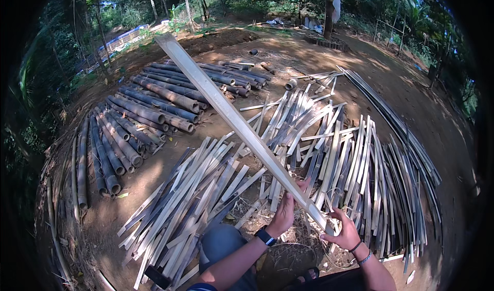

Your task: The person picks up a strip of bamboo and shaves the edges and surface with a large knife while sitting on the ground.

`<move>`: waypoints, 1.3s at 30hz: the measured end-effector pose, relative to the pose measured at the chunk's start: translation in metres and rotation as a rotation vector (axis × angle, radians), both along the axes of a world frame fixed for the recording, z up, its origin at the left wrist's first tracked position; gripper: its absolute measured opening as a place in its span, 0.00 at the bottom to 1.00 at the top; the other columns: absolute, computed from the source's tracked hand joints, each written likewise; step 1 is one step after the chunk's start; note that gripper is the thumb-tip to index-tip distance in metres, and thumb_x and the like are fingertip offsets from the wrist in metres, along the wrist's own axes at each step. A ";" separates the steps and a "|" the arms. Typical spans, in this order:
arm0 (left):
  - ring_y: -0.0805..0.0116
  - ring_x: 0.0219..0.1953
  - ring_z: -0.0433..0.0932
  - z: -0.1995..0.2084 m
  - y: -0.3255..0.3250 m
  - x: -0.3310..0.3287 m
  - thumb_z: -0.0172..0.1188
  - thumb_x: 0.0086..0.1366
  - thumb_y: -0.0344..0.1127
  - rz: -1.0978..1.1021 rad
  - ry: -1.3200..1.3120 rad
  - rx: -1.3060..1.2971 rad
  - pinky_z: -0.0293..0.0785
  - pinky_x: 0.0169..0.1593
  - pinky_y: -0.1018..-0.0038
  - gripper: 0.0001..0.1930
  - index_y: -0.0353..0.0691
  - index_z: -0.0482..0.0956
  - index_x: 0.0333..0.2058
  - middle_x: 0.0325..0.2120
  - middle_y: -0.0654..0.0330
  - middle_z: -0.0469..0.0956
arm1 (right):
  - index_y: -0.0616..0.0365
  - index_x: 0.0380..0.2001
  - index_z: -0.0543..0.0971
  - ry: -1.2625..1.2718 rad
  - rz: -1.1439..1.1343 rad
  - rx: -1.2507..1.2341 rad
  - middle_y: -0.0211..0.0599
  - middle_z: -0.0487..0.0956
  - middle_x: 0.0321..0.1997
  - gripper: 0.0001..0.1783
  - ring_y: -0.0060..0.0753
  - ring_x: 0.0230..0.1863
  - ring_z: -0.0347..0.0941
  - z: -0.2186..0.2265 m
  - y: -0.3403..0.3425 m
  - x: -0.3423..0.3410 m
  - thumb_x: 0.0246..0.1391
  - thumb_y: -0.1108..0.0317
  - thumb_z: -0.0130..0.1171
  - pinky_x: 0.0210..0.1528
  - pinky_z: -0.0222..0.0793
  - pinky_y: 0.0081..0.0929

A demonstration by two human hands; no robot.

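Head view: I hold one long bamboo slat (234, 118) in both hands, its near end low at about 5 o'clock and its far end rising toward 11 o'clock, well above the piles. My left hand (284, 214) is wrapped shut around it a little way up from the end; my right hand (343, 233) sits at the very end, fingers (335, 215) curled about the slat, thumb side up. The two hands are near each other, not touching.

Under the slat, on the dirt ground (442, 136), lie the split strips — one heap (195, 198) at 7 o'clock by my knee (221, 242), a wider spread (355, 172) from 1 to 3 o'clock. Round bamboo poles (154, 106) are stacked at 10 o'clock, well apart from my hands. A dark tool handle (156, 276) shows at the bottom edge near 7 o'clock; I cannot tell what it is.

To handle this well, I judge: the slat is long and held only at one end, so the far tip will sway — a firm wrap with the left hand as pivot and the right steering the butt should keep it true. Split edges look sharp and splintery; better to grip flat faces than slide along the edges. I'd keep the tip clear of the poles when swinging it.
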State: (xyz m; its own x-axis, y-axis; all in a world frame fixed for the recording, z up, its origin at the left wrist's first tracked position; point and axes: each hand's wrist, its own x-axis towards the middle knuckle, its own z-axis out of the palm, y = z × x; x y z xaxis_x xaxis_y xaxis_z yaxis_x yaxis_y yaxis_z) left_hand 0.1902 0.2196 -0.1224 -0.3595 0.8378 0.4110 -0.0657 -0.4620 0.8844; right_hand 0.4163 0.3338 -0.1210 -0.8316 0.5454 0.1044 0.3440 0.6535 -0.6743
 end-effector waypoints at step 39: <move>0.53 0.63 0.54 0.040 -0.034 -0.106 0.37 0.56 0.75 -0.005 -0.974 0.285 0.42 0.67 0.58 0.49 0.33 0.56 0.60 0.59 0.47 0.58 | 0.62 0.32 0.74 -0.205 -0.096 0.040 0.52 0.76 0.26 0.18 0.55 0.31 0.75 -0.009 0.038 0.033 0.35 0.71 0.69 0.31 0.69 0.38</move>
State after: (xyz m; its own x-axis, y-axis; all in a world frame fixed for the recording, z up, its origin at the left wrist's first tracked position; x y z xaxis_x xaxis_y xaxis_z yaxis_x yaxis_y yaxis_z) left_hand 0.0844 0.1860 -0.0819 -0.6414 0.7569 0.1253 -0.7021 -0.6450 0.3019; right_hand 0.4498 0.3718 -0.1301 -0.7821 0.6219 -0.0381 0.5330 0.6362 -0.5578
